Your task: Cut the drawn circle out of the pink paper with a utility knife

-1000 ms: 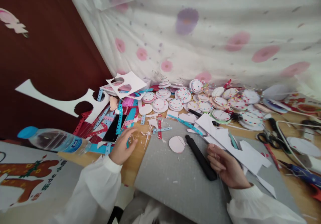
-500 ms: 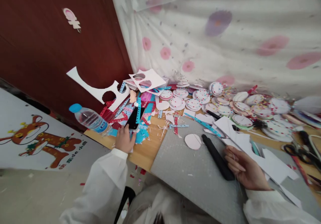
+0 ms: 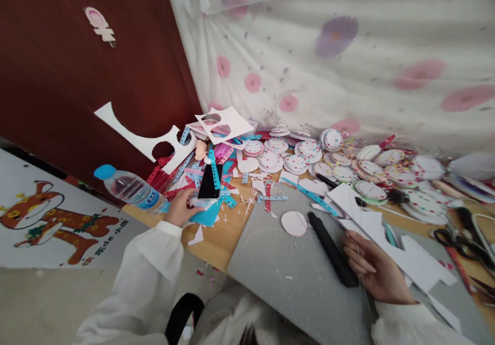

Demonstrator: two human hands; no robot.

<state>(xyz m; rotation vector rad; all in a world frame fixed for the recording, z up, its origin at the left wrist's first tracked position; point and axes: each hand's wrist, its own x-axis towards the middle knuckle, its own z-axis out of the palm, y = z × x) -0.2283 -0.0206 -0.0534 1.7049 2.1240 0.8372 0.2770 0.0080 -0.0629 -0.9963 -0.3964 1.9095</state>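
On a grey mat (image 3: pixel 286 262), the right hand (image 3: pixel 373 270) rests half-curled beside a black tool (image 3: pixel 332 249), its fingers touching white paper offcuts (image 3: pixel 390 242); whether it pinches anything cannot be told. At the counter (image 3: pixel 220 236) edge, the left hand (image 3: pixel 181 206) lies with loose fingers on blue scraps (image 3: pixel 209 213), just short of a dark phone (image 3: pixel 211 181). A water bottle (image 3: pixel 129 187) lies on its side nearby, its label too blurred to read. Farther back, dotted paper discs (image 3: pixel 305 151) crowd the counter below a flowered curtain (image 3: pixel 348 56).
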